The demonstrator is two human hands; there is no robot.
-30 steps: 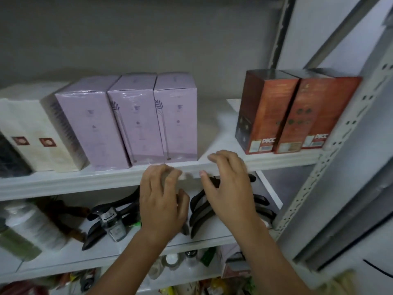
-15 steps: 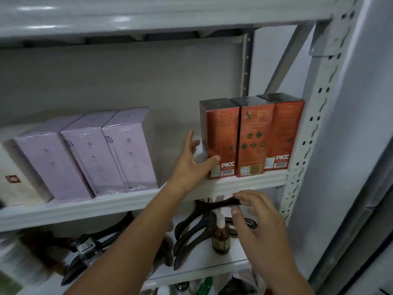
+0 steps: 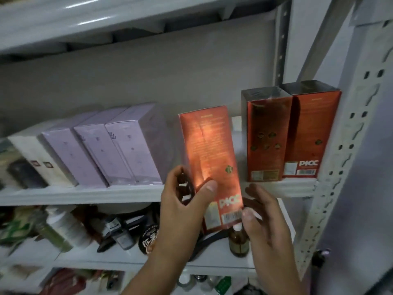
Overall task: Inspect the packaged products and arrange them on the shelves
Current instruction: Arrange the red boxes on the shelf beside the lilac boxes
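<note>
on the upper shelf a gap stands open between the three lilac boxes and the two standing orange boxes, though the tilted orange box gripped by the left hand and right hand hangs in front of it and hides part of its floor. above all the boxes there is open height up to the grey shelf overhead, while the perforated upright closes the right end just beside the last orange box. the lower shelf is crowded with an amber bottle, a white bottle and what look like black hangers.
</note>
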